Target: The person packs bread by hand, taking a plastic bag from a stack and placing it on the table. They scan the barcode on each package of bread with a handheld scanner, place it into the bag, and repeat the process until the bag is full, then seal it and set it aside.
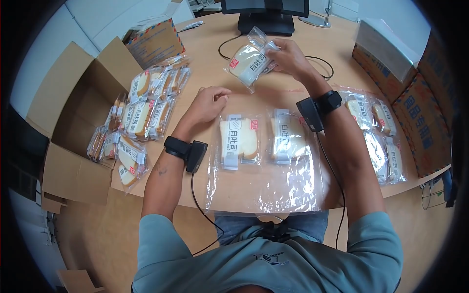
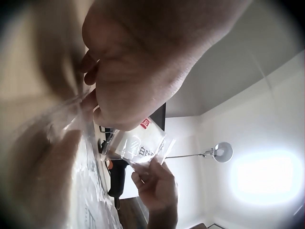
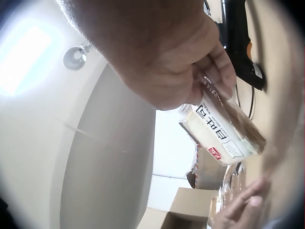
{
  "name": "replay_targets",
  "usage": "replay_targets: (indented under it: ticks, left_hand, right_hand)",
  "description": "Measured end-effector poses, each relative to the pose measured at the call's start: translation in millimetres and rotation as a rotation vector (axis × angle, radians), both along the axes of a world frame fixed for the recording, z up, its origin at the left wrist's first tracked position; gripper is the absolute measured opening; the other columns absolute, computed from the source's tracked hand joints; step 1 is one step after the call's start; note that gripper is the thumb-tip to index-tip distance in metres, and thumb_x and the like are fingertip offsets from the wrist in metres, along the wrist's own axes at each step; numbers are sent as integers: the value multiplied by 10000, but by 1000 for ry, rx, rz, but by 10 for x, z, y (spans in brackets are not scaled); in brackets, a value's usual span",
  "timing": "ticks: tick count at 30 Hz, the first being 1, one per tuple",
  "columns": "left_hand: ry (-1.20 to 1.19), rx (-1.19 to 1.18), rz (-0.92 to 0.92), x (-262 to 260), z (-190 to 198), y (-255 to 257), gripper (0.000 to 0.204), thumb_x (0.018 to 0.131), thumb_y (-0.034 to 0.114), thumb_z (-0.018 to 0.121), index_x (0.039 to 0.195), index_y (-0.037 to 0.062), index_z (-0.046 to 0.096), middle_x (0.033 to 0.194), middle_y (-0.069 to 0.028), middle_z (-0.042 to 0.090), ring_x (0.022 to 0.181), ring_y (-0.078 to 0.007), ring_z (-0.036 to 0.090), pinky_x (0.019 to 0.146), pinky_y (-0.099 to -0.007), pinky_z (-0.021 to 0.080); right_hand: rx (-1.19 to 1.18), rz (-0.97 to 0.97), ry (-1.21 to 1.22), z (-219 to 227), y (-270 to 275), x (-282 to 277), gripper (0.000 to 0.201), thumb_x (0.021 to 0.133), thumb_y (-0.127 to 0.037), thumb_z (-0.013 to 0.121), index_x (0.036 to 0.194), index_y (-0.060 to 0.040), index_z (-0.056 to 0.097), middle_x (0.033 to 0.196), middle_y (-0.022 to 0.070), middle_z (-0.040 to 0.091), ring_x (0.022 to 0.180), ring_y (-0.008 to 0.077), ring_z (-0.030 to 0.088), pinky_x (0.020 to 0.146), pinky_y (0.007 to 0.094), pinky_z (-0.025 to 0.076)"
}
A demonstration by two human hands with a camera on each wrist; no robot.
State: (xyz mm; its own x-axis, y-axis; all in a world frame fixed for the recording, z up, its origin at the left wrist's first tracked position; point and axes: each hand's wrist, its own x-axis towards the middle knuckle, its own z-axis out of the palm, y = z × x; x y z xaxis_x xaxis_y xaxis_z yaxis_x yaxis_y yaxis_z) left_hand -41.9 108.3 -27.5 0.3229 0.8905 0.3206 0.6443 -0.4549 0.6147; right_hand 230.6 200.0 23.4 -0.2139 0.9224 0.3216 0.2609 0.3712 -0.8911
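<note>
My right hand [image 1: 288,57] grips a clear-wrapped packet of sliced white bread [image 1: 246,63] by one end, above the far part of the table. In the right wrist view, the fingers and thumb pinch the wrapper of this bread packet [image 3: 221,133], whose printed face shows. My left hand [image 1: 210,103] is low at the upper left corner of a large clear plastic bag [image 1: 264,193], fingers loosely bent beside its edge. Two bread packets, a left one [image 1: 239,141] and a right one [image 1: 289,139], lie side by side within the bag's outline.
Several bread packets [image 1: 141,117] are heaped at the left, beside an open cardboard box [image 1: 73,97]. More bagged packets [image 1: 373,136] lie at the right near printed cartons [image 1: 420,124]. A monitor stand [image 1: 266,24] and a black cable [image 1: 322,61] are at the back.
</note>
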Motion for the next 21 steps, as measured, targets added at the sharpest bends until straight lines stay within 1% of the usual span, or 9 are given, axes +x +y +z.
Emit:
replay_targets:
  ticks: [3,5,6,8,9,11,15,17,21]
  left_hand:
    - [-7,14,-1,-10,-51,38,298,873,156,593,1059,-58,685,898,-171,685,800,-243,639,785,-341,509]
    - [-55,-39,19,21,-30,23,270,878,146,590,1028,-59,683,842,-120,669,770,-191,614,751,-320,500]
    - [-56,-40,20,27,-11,13,270,878,146,590,1028,-59,683,842,-120,669,770,-191,614,751,-320,500]
    - [-85,-222,63,72,83,-34,227,925,148,577,1020,-37,668,914,-55,666,855,-126,588,782,-293,479]
    - [-86,-221,62,82,74,-38,227,925,148,577,1020,-37,668,914,-55,666,855,-126,588,782,-293,479]
    - [-160,-179,70,90,49,-27,223,901,148,595,969,-49,674,801,-52,638,749,-109,556,693,-279,467]
    - [-178,-161,72,75,21,-15,217,901,154,602,951,-45,672,792,-46,635,737,-106,552,681,-274,464]
    - [-249,-202,50,79,23,-22,207,897,150,610,943,-42,672,797,-39,635,741,-97,549,679,-272,462]
    - [-264,-194,62,62,31,-32,196,892,142,617,936,-40,672,797,-32,633,746,-95,551,686,-273,467]
  right_hand:
    - [-38,8,-63,-30,-16,18,277,875,-148,608,1064,43,673,844,122,690,712,179,655,628,299,538]
    - [-57,20,-103,-35,-17,33,285,873,-142,609,1078,46,675,853,120,693,724,179,660,637,296,541]
    - [-122,76,-130,-30,-17,45,293,900,-155,607,1113,39,661,901,115,697,761,174,658,667,290,540]
    - [-187,132,-159,-25,-25,56,301,927,-167,605,1149,32,647,949,110,701,797,169,657,697,284,538]
    - [-188,151,-177,-27,-37,60,300,922,-162,608,1148,31,648,959,116,703,802,168,663,697,281,540]
    - [-184,171,-203,-3,-36,65,298,917,-157,612,1147,30,648,968,122,704,806,168,670,697,278,541]
    - [-215,224,-306,32,44,69,297,897,-150,636,1130,34,645,961,123,701,815,167,676,696,274,542]
    - [-229,255,-330,42,83,38,294,890,-150,644,1119,36,644,959,122,700,820,171,677,698,277,544]
    - [-245,300,-413,13,119,-29,302,886,-163,649,1112,36,627,999,126,682,890,190,667,729,292,548]
